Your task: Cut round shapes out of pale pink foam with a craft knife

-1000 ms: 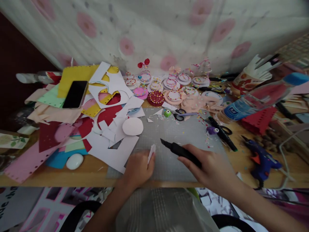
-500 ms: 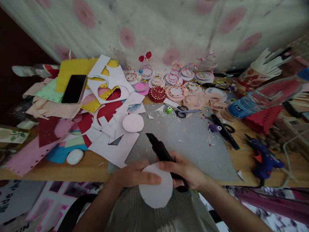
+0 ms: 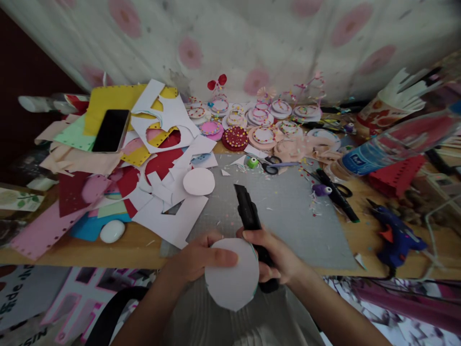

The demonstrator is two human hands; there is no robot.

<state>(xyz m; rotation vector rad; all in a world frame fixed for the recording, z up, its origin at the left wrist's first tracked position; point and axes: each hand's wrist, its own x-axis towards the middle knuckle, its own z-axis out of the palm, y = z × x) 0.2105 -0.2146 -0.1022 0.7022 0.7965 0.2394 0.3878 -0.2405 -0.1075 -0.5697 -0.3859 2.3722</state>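
Observation:
My left hand [image 3: 201, 254] grips a round white paper disc [image 3: 232, 283], its thumb lying flat across the top face. The disc is held over my lap, just off the table's front edge, and a thin green line shows along its right rim. In my right hand [image 3: 273, 257] is a black utility knife [image 3: 248, 211], fingers wrapped round its handle, blade end pointing up and away from me. The right hand's thumb is close to the disc's upper right rim. Beyond the hands, another white disc [image 3: 199, 181] lies at the left edge of the grey cutting mat [image 3: 288, 226].
White, red and yellow paper scraps [image 3: 165, 230] and a phone [image 3: 111, 130] cover the left side. Beaded round crafts [image 3: 235, 138] line the back. Scissors [image 3: 271, 166], a black marker [image 3: 336, 194], a water bottle [image 3: 389, 149] and a blue glue gun [image 3: 396, 235] are to the right.
The knife has swung more upright, its tip moving right and farther away. The disc has turned slightly and shows more of its face. My left hand keeps its hold.

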